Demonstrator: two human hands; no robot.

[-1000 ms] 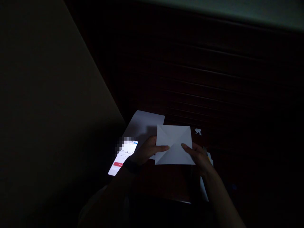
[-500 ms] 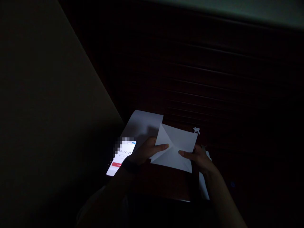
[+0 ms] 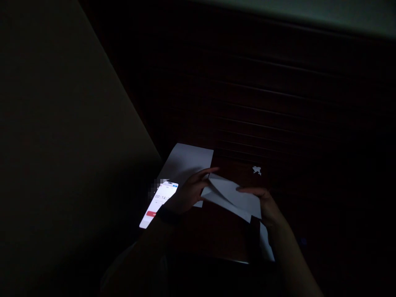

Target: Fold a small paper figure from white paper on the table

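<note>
The scene is very dark. Both hands hold a creased white square of paper (image 3: 235, 198) just above a dark tabletop (image 3: 216, 235). My left hand (image 3: 190, 192) pinches its left corner, fingers closed on the edge, a dark band on the wrist. My right hand (image 3: 266, 206) grips the right side, fingers curled over the top. The sheet is collapsing along its creases, tilted nearly flat toward me.
A lit phone (image 3: 159, 204) showing a timer and a red button lies left of my left hand. A flat white sheet (image 3: 185, 163) lies behind it. A tiny folded paper figure (image 3: 257, 170) sits farther back. More white paper (image 3: 266, 247) shows under my right forearm.
The square faced me flat a second ago; it has since rotated and tipped down, folding along its creases. My left fingers moved to the upper corner and my right hand over the top.
</note>
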